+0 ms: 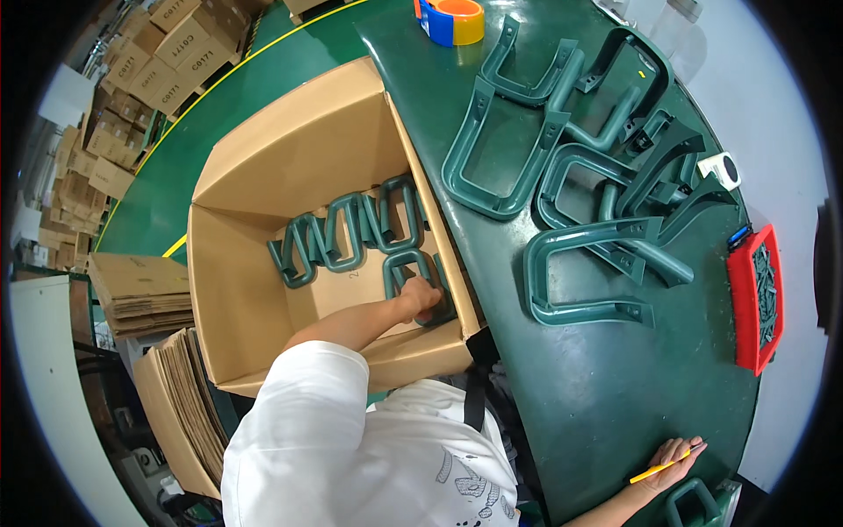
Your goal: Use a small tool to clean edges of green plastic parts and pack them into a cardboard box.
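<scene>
My left hand (420, 297) reaches down into an open cardboard box (255, 255), its fingers closed around a dark green U-shaped plastic handle (392, 270) near the box's near right corner. Part of the grip is hidden behind the hand. More green handles (344, 230) stand side by side along the far part of the box floor. Over the table's near right, my right hand (672, 463) is closed on a slim yellow-handled tool (652, 472); its tip is too small to make out. Beside that hand lies another green part (692, 502).
A green table (597, 395) bears a pile of green handles (544, 250), a tape roll (457, 22) and a red tray (744, 307) of small green pieces. Flattened cartons (180, 413) stand left of the box. Stacked cartons (176, 57) fill the far left floor.
</scene>
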`<state>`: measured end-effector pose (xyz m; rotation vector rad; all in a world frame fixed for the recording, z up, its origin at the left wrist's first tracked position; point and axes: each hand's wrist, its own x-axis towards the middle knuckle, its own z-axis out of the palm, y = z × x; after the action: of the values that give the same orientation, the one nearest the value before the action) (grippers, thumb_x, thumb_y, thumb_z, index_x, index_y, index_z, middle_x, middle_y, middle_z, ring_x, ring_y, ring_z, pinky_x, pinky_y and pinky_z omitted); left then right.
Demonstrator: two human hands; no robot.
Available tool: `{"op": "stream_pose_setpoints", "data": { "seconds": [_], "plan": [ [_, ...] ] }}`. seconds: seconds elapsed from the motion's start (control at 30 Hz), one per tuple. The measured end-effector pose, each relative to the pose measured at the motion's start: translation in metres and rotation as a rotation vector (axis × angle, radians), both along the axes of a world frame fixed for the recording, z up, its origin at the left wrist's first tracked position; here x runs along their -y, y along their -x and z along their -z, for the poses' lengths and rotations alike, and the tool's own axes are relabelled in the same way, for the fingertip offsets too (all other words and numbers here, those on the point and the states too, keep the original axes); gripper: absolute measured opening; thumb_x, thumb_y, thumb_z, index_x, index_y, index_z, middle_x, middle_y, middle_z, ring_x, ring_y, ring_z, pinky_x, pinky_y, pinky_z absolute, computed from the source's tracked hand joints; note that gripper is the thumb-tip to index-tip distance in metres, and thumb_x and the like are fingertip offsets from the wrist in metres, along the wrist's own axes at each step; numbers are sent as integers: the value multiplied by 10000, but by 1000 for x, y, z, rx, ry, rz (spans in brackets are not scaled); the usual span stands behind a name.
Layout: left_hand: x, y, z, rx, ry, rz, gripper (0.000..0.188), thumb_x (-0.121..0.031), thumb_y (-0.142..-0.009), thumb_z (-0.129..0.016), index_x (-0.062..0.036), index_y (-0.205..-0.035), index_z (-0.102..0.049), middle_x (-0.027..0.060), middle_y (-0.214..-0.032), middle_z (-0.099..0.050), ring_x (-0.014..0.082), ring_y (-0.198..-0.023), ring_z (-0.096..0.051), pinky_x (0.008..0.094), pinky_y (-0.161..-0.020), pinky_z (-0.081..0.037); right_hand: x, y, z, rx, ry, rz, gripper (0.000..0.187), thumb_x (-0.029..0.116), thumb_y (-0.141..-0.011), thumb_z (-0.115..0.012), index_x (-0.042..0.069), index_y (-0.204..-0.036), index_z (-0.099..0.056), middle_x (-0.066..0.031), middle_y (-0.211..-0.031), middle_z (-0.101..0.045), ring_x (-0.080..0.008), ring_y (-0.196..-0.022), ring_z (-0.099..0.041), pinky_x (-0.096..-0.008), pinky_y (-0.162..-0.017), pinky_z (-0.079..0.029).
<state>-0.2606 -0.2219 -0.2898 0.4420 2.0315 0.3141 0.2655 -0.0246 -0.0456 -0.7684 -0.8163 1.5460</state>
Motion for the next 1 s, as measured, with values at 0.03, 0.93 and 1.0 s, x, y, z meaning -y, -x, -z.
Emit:
{"op": "stream_pose_setpoints", "data": {
  "seconds": [0.03,0.93,1.0],
  "plan": [
    [-2,4,7,0,19,94,426,-349,-876,-560,52,-758,-641,163,-697,-674,268,-613,-679,391,-537,-559,1,1,-1,-5,-9,-10,323,322,-1011,-346,62,-931,-521,19,-485,-361,-83,-338,-291,-205,-349,-253],
    [-53,-86,-290,-521,-1741,537,182,76,-788,-448,42,-610,-468,109,-545,-534,217,-470,-500,312,-461,-399,24,-78,-55,2248,504,516,512,286,-801,-678,-52,-1153,-521,-199,-1017,-616,-361,-841,-643,-429,-720,-522],
    [-71,-116,-309,-357,-1784,830,120,71,-724,-490,17,-620,-514,80,-553,-549,215,-457,-507,304,-451,-403,26,-71,-62,2219,422,481,534,284,-786,-695,-55,-1159,-517,-199,-958,-631,-356,-843,-645,-424,-716,-522]
  ]
}}
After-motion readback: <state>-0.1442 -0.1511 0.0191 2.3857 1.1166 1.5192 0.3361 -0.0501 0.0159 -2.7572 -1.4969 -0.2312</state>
